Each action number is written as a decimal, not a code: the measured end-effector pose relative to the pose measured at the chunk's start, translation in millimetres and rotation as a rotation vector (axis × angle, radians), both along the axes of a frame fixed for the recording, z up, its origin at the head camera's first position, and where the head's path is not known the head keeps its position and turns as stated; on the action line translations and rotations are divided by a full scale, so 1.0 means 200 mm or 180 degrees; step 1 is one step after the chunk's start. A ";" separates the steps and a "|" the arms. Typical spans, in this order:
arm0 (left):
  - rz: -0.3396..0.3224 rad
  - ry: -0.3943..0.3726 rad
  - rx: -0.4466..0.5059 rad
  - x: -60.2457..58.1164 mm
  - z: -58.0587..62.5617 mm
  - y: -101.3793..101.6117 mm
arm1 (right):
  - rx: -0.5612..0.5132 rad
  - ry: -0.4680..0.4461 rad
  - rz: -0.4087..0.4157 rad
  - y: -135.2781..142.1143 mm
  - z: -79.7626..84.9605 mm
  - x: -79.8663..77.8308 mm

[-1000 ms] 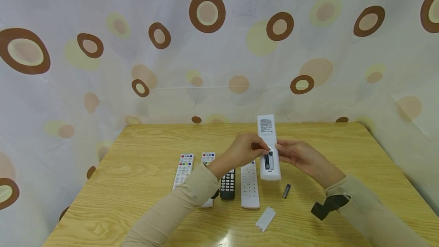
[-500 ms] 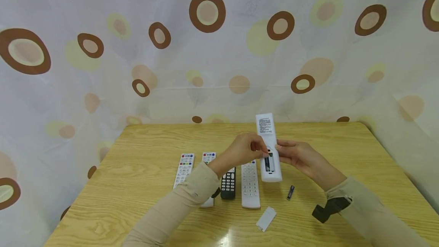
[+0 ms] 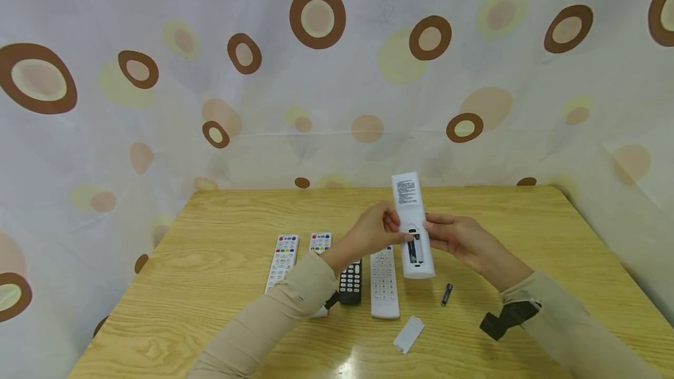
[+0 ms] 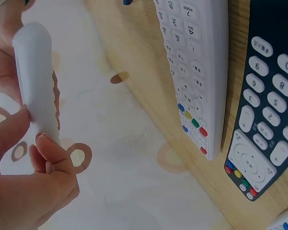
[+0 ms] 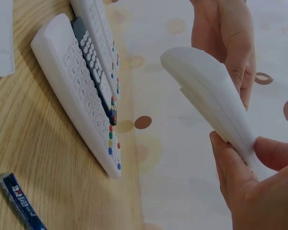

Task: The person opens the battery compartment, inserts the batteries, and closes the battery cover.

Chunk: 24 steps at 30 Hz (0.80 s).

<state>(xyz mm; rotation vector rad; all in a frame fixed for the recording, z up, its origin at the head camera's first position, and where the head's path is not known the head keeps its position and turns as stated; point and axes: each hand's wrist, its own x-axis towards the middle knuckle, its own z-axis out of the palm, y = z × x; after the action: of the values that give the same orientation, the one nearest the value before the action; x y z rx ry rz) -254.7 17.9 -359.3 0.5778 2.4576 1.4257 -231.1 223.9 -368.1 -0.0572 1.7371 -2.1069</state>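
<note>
A white remote control (image 3: 408, 212) is held upright above the table, its back facing the head camera. The open battery compartment (image 3: 419, 249) shows a dark battery-like cylinder on its left side. My right hand (image 3: 466, 244) grips the remote's right edge, thumb on the back and fingers behind. My left hand (image 3: 371, 231) pinches the left edge, thumb tip at the compartment and fingers curled behind. In the left wrist view, thumb and fingers of the left hand (image 4: 33, 191) meet the remote (image 4: 34, 72) from both sides. A loose battery (image 3: 446, 295) lies below on the table.
A white battery cover (image 3: 409, 334) lies near the front of the wooden table (image 3: 210, 262). Left of the held remote lie a white remote (image 3: 384, 291), a black one (image 3: 350, 285) and two more white ones, partly behind the left arm. A patterned curtain (image 3: 337, 92) hangs behind.
My left fingertips have moved off the compartment to behind the remote's left edge, leaving the thumb at the compartment. The loose battery has rolled slightly right. My right hand keeps its hold.
</note>
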 end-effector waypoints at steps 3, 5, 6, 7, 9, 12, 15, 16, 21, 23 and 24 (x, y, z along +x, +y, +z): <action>-0.0040 -0.0019 0.0069 0.01 -0.02 0.00 | -0.0011 -0.0035 -0.0008 0.01 -0.01 0.00; -0.0066 -0.0006 0.0101 0.01 -0.03 0.00 | -0.0010 -0.0050 0.0002 0.02 -0.01 -0.01; -0.0086 0.0000 0.0115 0.01 -0.03 0.00 | 0.0007 -0.0060 0.0001 0.03 -0.01 -0.01; -0.0101 -0.0014 0.0133 0.01 -0.04 0.00 | 0.0015 -0.0074 -0.0007 0.03 -0.01 -0.01; -0.0118 -0.0030 0.0162 0.01 -0.04 0.00 | 0.0017 -0.0084 -0.0020 0.05 -0.02 -0.01; -0.0151 -0.0086 0.0156 0.01 -0.05 0.00 | -0.0065 -0.0140 -0.0071 0.07 -0.02 -0.02; -0.0271 -0.0110 -0.0023 0.00 -0.06 -0.01 | -0.0211 -0.0228 -0.0149 0.10 -0.01 -0.02; -0.0345 -0.0056 -0.0155 0.00 -0.07 0.00 | -0.0245 -0.0243 -0.0158 0.11 -0.01 -0.03; -0.0924 0.0447 -0.1093 0.02 -0.14 0.03 | -0.0401 -0.0276 -0.0164 0.14 -0.01 -0.02; -0.1162 0.0613 -0.1392 0.05 -0.17 0.05 | -0.0477 -0.0256 -0.0122 0.15 -0.01 -0.02; -0.1274 0.0709 -0.1548 0.07 -0.18 0.07 | -0.0511 -0.0255 -0.0111 0.16 0.00 -0.02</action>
<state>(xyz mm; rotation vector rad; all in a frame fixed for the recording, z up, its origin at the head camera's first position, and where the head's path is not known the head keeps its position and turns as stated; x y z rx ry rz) -241.2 31.5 -395.1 1.0733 2.5232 0.6125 -236.1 255.3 -368.9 0.0117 1.5315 -2.2384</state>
